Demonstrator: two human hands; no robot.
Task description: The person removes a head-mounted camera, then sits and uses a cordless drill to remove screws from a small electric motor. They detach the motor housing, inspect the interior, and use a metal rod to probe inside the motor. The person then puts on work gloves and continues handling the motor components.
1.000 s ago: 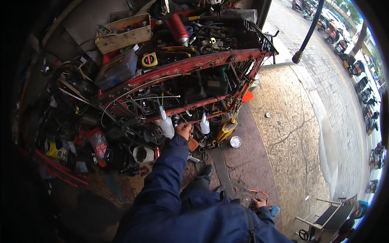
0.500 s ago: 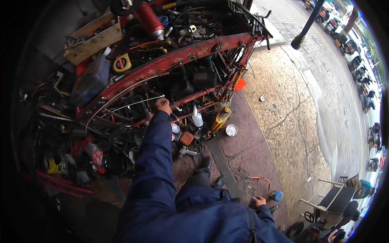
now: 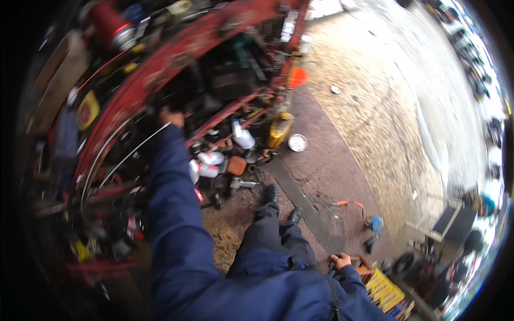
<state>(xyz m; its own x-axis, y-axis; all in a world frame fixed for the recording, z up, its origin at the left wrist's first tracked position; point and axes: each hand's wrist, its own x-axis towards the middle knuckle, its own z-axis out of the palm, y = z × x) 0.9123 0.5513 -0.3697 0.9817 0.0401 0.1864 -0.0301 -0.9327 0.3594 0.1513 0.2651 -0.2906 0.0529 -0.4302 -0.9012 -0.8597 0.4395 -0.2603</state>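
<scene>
My left hand (image 3: 172, 116) reaches into the shelf below the red metal frame (image 3: 147, 80), its fingers smeared by motion. One end of a thin white cable-like rod (image 3: 138, 147) lies against it; I cannot tell whether the hand grips it. A pale curved cable (image 3: 98, 152) runs along the shelf beside that rod. My right hand (image 3: 340, 260) is low at my right side with its fingers curled. What it holds, if anything, is hidden. Near the left forearm are white bottles (image 3: 243, 138), an orange-brown square lid (image 3: 236, 166) and a grey pistol-shaped tool (image 3: 242, 183).
A red spray can (image 3: 110, 24) and a yellow tape measure (image 3: 89, 109) lie on the cluttered top. A yellow stand (image 3: 280, 130), a white round tub (image 3: 297, 142) and an orange bowl (image 3: 297, 77) are at the shelf's right. A blue canister (image 3: 377, 224) sits on the floor by a yellow rack (image 3: 384, 289).
The view has swung, and the shelf shows nearer and farther left. My left hand stays by the white rod's end. A yellow rack now shows by my right hand.
</scene>
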